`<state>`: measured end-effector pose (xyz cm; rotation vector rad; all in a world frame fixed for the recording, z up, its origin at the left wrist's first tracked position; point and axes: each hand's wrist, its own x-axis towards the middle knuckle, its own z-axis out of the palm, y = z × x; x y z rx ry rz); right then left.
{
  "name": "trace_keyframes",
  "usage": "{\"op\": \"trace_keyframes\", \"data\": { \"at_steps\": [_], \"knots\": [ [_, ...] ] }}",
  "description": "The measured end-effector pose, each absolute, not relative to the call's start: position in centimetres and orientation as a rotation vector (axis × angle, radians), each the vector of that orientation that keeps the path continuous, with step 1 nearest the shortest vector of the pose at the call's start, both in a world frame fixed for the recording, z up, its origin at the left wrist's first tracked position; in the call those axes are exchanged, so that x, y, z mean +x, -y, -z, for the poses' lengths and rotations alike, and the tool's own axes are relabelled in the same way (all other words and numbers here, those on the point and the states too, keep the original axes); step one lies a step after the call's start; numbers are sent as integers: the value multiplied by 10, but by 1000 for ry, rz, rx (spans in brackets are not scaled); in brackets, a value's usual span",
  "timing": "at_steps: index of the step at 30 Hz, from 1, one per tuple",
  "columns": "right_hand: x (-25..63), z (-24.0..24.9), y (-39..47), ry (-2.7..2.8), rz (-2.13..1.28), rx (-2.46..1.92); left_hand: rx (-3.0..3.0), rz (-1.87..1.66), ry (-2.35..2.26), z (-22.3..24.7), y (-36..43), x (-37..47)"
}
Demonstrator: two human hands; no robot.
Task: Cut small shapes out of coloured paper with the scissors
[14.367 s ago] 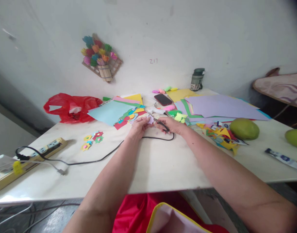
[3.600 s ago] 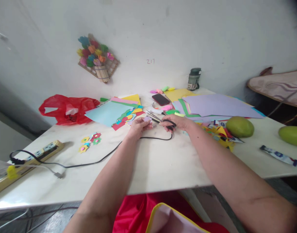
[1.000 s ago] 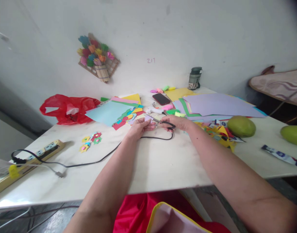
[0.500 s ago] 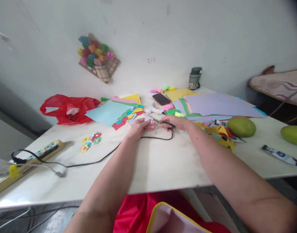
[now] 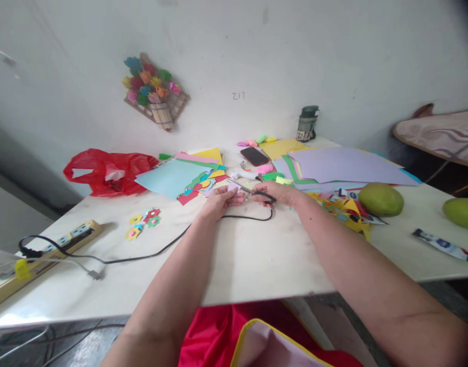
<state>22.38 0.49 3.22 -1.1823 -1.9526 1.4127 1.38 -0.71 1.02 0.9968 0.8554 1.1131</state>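
My right hand [image 5: 274, 194] is closed round the black handles of a pair of scissors [image 5: 261, 194], whose blades point left toward my other hand. Between the fingers of my left hand [image 5: 219, 202] is a small piece of light purple paper [image 5: 233, 187], held close to the blades. Just behind my hands lie a white glue gun [image 5: 244, 175] and coloured paper scraps [image 5: 196, 189]. Several small paper flowers [image 5: 153, 221], red, green, yellow and blue, rest on the table to the left.
A black cord [image 5: 142, 257] runs from a power strip [image 5: 71, 239] past my left wrist. Coloured sheets [image 5: 333, 164], a phone [image 5: 254, 156] and a bottle [image 5: 307, 124] are at the back. Two green fruits [image 5: 381, 199] and a tube [image 5: 443, 245] lie right; a red bag [image 5: 132, 171] left.
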Motion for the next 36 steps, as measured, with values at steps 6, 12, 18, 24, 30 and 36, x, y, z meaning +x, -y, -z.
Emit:
{"op": "trace_keyframes", "data": {
  "at_steps": [6,12,18,24,30,36],
  "knots": [
    [223,-29,-7,1956,-1396,-1188,1001,-1104,-852,-9,7,13],
    [222,-26,-9,1957,-1363,-1184,1006,-1094,-857,-9,7,13],
    [223,-24,-11,1956,-1358,-1175,994,-1098,-839,-9,6,12],
    [223,-22,-11,1935,-1359,-1165,1003,-1095,-817,-5,3,11],
    [223,-14,-19,1906,-1403,-1087,1006,-1090,-808,-4,2,11],
    [220,-23,-15,1849,-1455,-1086,1008,-1099,-804,-3,2,11]
  ]
}}
